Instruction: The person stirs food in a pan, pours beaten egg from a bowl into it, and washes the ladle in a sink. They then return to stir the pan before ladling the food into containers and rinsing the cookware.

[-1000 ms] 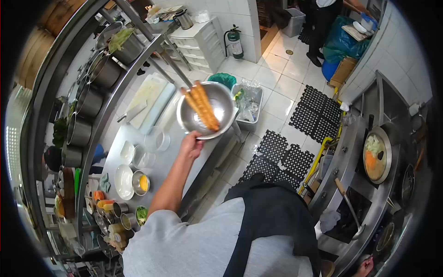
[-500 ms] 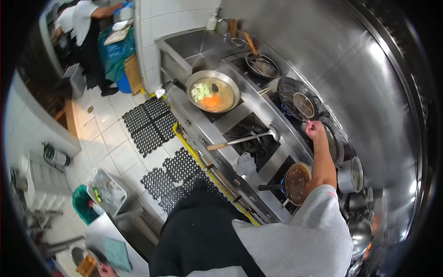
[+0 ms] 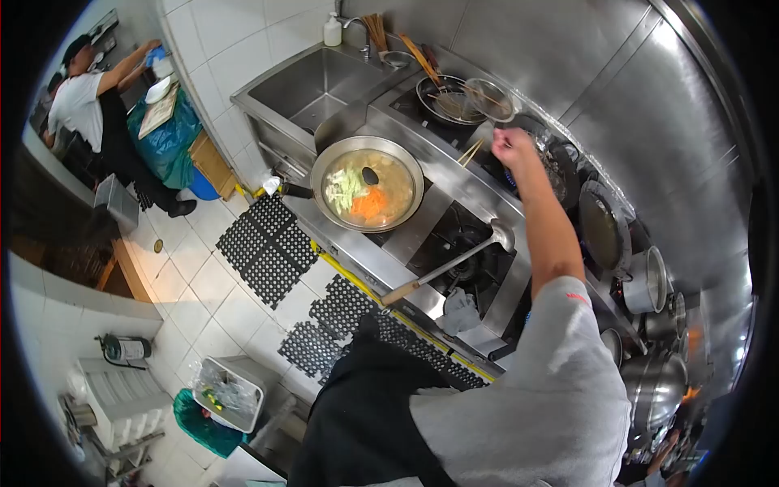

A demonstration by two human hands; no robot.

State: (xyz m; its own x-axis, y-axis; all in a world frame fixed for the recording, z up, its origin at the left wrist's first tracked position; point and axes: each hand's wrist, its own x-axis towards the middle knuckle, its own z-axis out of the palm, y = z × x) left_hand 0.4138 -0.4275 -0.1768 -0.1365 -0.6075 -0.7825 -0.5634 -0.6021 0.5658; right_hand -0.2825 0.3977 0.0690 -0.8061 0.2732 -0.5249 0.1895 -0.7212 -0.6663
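Observation:
My right hand (image 3: 511,144) is closed round the handle of a round wire strainer (image 3: 488,99), which hangs beside and partly over a dark frying pan (image 3: 445,104) at the back of the stove. Below that hand sits a dark wok (image 3: 558,172) near a blue flame. A wide metal pan (image 3: 317,188) with broth, chopped pale green and orange pieces and a small dark oval object stands on the front burner. Across another front burner lies a ladle (image 3: 454,268) with a wooden handle. My left hand is out of view.
A sink (image 3: 312,85) adjoins the stove. Beside the ladle lies a grey cloth (image 3: 460,312). Pots (image 3: 646,280) line the right side. Another person (image 3: 89,105) stands at far left. Black mats (image 3: 268,243) and a bin (image 3: 235,394) are on the floor.
My right hand has carried the strainer from over the wok towards the frying pan at the back. The view has shifted, and the hand at a metal bowl at bottom left has left view.

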